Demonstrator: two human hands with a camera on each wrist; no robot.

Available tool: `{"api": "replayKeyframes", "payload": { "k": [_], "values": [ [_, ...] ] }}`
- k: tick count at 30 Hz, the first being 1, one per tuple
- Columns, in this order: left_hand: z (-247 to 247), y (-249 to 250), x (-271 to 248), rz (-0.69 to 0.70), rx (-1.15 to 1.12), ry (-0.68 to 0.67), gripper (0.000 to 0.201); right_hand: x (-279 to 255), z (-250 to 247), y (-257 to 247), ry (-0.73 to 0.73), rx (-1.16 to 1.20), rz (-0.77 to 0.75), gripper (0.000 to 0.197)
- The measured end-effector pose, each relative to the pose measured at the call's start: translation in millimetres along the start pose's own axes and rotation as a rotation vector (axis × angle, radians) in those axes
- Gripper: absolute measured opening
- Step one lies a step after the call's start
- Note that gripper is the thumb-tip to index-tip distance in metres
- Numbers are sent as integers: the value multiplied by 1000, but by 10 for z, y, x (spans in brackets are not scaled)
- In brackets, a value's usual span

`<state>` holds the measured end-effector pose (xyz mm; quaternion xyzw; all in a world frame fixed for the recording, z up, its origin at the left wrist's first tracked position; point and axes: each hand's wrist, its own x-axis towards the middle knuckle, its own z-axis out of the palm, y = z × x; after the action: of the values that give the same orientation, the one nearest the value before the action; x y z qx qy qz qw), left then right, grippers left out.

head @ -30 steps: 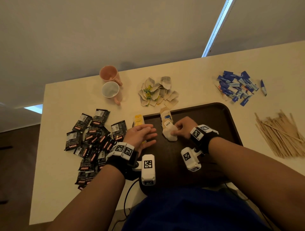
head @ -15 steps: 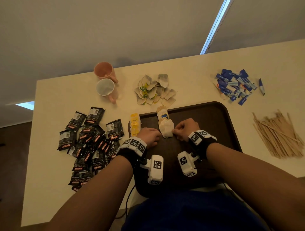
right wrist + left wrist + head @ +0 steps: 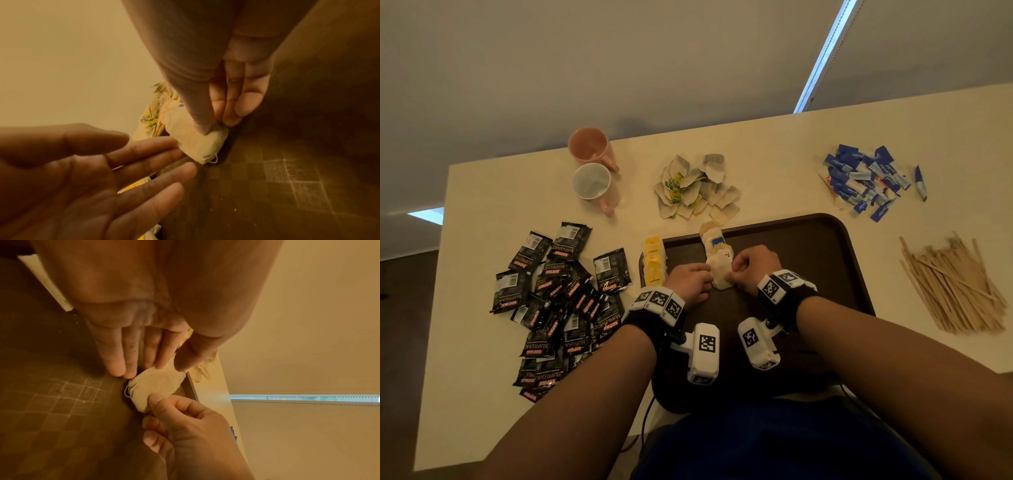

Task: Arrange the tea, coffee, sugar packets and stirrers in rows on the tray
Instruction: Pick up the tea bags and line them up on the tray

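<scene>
The right hand (image 3: 751,267) pinches a soft, pillow-shaped paper tea bag (image 3: 720,274) over the dark scuffed tray (image 3: 808,246). The left hand (image 3: 690,281), fingers straight, touches the bag's left edge.

Left hand (image 3: 690,281) flat, right hand (image 3: 751,269) pinching

Arms and wrist units cover the tray's (image 3: 825,246) near edge. Print on the tea bags (image 3: 717,246) is too small to read.

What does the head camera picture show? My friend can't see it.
Two hands, left and right, set a tea bag on a brown tray. Around it lie coffee packets, sugar packets, stirrers and two mugs.
</scene>
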<state>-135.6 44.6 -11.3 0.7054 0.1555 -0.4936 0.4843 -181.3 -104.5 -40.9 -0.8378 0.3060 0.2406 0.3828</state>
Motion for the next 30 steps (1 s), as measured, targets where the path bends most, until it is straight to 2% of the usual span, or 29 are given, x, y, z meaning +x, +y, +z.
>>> {"api": "replayKeyframes", "payload": {
  "k": [6, 11, 14, 17, 21, 27, 30],
  "values": [
    [-18, 11, 51, -40, 27, -20, 42, -68, 6, 73, -81, 26, 6, 12],
    [-20, 22, 56, -52, 38, 18, 41, -57, 56, 87, -23, -27, 25, 22],
    [-40, 33, 60, -12, 78, 54, 48, -10, 73, 71, 21, 22, 59, 30],
    [-38, 49, 54, 20, 103, 16, 49, 26, 82, 22, 21, 63, 36, 35],
    [-28, 46, 69, 52, 111, -4, 52, 55, 91, 6, 22, 61, -27, 32],
    [-30, 48, 80, 67, 108, 0, 50, 75, 48, 37, 2, 60, -36, 31],
    [-12, 37, 84, 72, 85, 20, 44, 89, -5, 12, 1, 25, -52, 28]
  ]
}}
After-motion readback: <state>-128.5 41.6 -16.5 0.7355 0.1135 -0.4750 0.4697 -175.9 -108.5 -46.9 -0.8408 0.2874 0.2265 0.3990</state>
